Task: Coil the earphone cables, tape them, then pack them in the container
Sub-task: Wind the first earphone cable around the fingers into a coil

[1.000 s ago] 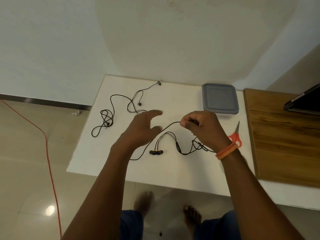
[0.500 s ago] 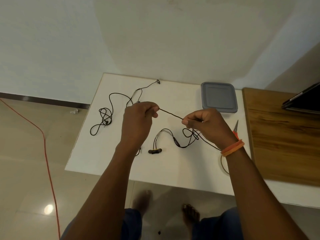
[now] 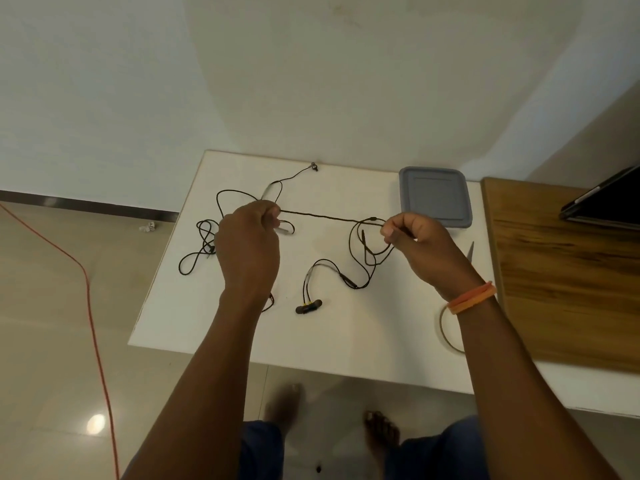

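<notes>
Both hands have drawn apart since half a second ago, and the stretch of earphone cable [image 3: 329, 216] between them is longer and pulled nearly straight above the white bench [image 3: 194, 306]. Left hand [image 3: 251, 244] is raised over the bench's left half, knuckles up, its fingers [image 3: 272, 216] curled round the cable; earlier it sat closer to the middle. Right hand [image 3: 419, 247] is held at about the same height, well apart from the left, fingers pinching the cable just in front of the grey container [image 3: 436, 195], with a couple of loose loops hanging below the pinch. An orange wristband [image 3: 472, 297] circles the right wrist. From those loops the cable runs down onto the bench to the joined black earbuds [image 3: 308, 306], which lie between the two forearms, as before. A second earphone [image 3: 239, 209] lies tangled at the bench's far left, partly behind the left hand. Scissors [image 3: 470, 251] show just beyond the right hand, and a tape roll [image 3: 445, 336] sits beside the right forearm, near the wooden board [image 3: 568, 289]
</notes>
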`<state>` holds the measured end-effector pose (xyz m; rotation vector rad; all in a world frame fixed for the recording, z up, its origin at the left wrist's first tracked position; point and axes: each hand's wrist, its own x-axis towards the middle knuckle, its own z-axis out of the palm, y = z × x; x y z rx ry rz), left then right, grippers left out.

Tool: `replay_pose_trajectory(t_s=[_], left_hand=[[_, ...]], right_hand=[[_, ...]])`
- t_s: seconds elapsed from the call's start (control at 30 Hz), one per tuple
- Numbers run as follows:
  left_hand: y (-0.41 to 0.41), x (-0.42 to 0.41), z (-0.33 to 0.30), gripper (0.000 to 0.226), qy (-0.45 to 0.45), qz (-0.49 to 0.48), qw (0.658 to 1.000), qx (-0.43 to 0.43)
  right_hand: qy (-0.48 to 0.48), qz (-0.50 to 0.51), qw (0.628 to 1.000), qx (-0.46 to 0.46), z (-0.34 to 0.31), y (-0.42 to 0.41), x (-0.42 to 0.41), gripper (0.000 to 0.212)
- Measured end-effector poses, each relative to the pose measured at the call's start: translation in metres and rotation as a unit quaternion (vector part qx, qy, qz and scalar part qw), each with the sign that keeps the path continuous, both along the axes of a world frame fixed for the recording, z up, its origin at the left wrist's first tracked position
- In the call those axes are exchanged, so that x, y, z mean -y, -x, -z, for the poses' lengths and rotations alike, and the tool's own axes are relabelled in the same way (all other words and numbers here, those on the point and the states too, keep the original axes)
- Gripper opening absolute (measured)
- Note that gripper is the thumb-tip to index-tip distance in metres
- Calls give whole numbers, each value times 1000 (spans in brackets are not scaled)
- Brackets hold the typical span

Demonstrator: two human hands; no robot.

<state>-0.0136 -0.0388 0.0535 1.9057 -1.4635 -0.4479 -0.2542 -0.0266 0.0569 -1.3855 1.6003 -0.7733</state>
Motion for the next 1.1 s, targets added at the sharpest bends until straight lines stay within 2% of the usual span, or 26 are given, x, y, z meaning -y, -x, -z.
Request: replay_pose_trajectory(t_s=[0.1,0.17,0.23,0.27,0.3,0.37,0.43,0.5,0.57,0.63,0.77,0.9,1.0,1.1], left_hand=[[0,-1,5,23,-68,34,997,29],[3,0,12,23,-144,89,986,0],[7,1,15,19,-210,136,968,-19],[9,1,16,16,-227,155,961,-8],[10,1,16,24,-233,172,957,10],[13,0,12,59,-235,210,949,22],[21,-3,5,77,-190,242,951,-13],[27,-6,3,69,-108,274,954,-60],[32,-8,4,40,-42,303,949,-72],[34,-9,2,18,-21,318,946,-61],[30,-6,-6,14,-26,276,958,-76],[17,-2,-14,16,71,114,984,-117],[5,1,-19,17,133,21,981,-140],[-2,4,-18,18,177,-20,976,-123]], right_hand=[[-5,44,994,97,-5,-2,1,14],[-4,59,983,176,-7,-3,1,16],[-5,50,977,206,-7,-6,1,15],[-3,41,982,187,-7,-8,1,14],[8,27,989,147,-6,-11,0,12],[51,-9,998,40,-3,-16,-1,10],[83,-41,995,-27,-2,-20,-2,10],[94,-68,992,-43,-1,-22,-2,8],[97,-87,990,-48,0,-25,-3,7],[101,-95,989,-56,0,-27,-4,7],[89,-77,992,-39,-3,-22,-3,7],[68,-42,997,-11,-6,-10,-1,7],[76,-32,995,-50,-4,-2,-1,7],[91,-28,990,-104,0,0,0,7]])
